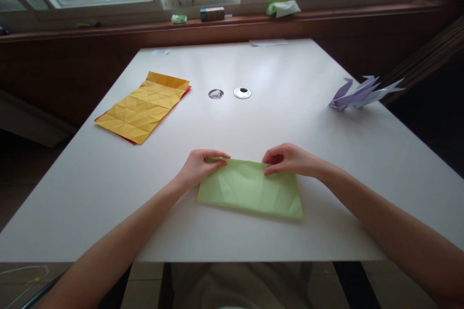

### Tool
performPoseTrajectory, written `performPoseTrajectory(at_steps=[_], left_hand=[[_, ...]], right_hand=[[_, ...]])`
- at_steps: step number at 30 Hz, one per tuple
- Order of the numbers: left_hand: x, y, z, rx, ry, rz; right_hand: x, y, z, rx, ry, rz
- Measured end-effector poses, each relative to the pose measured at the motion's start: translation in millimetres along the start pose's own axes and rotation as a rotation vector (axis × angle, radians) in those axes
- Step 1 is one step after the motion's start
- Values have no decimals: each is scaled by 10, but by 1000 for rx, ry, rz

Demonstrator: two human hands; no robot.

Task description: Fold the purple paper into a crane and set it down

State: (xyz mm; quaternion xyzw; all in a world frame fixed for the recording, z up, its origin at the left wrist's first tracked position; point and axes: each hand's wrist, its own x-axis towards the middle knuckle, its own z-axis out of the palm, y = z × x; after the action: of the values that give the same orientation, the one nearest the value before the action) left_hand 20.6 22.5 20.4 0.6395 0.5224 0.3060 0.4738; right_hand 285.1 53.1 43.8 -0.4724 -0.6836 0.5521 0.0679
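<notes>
A green paper (250, 188), folded to a flat rectangle with many creases, lies on the white table (290, 120) near its front edge, just before the person. The left hand (199, 166) rests on the upper left corner of the paper, with the fingertips curled over the far edge and pinching it. The right hand (290, 159) holds the same far edge near the upper right corner, fingers bent and pressing down; whether the thumb is under the sheet I cannot tell. Far to the left lies a yellow creased paper (143, 108) over a red sheet. At the right edge stands a purple folded paper figure (360, 94). Two round metal caps (242, 92) are in the middle of the table.
</notes>
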Motion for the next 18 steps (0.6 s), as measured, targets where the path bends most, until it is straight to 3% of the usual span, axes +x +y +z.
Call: performPoseTrajectory(at_steps=[8,18], left_hand=[[13,-13,-26,6,51,-20],[15,-20,-9,-14,67,-39]], right_hand=[[44,51,-53,-29,187,-18],[52,58,-69,-34,218,10]])
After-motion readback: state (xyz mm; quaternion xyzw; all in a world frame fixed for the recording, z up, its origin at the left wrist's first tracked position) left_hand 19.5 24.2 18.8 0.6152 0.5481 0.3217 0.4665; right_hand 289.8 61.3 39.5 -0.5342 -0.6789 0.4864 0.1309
